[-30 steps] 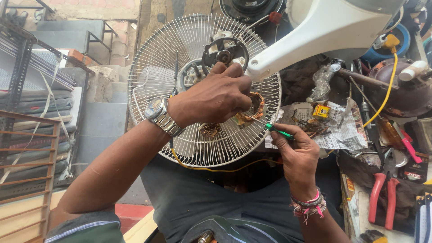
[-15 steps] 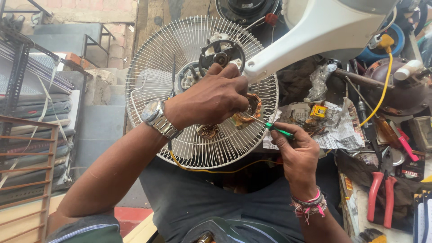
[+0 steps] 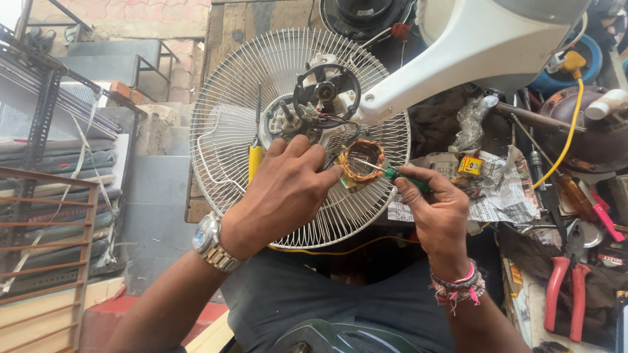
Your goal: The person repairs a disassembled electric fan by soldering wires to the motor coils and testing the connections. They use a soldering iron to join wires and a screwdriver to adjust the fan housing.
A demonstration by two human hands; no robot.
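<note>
- The left hand [image 3: 281,193] has its fingertips pressed together against the rim of a copper-wound stator coil [image 3: 361,161], steadying it; the index finger touches the coil's left edge
- The right hand [image 3: 439,212] has thumb and forefinger clamped on the green handle of a small screwdriver [image 3: 392,172], whose thin metal shaft reaches leftward into the coil's round opening
- The coil rests on the white wire fan guard [image 3: 275,85], just below the end of the white plastic fan arm [image 3: 471,55] and to the right of the black motor bracket [image 3: 326,91]
- Compared with a second ago, the left hand has slid down and left off the coil: then it covered most of the winding, now the whole orange ring shows
- The right hand has risen a little toward the coil, and the screwdriver tip now sits inside the ring
- The coil is a glossy ring of copper strands; the guard is a dish of thin radial wires, painted white
- A yellow-handled screwdriver [image 3: 254,157] lies on the guard, just left of the left hand
- A metal wristwatch [image 3: 210,240] with linked band circles the left wrist; beaded pink and dark bracelets [image 3: 458,286] circle the right
- Red-handled pliers [image 3: 568,287] lie on the cluttered bench at right, well apart from both hands, near crumpled newspaper [image 3: 497,189]
</note>
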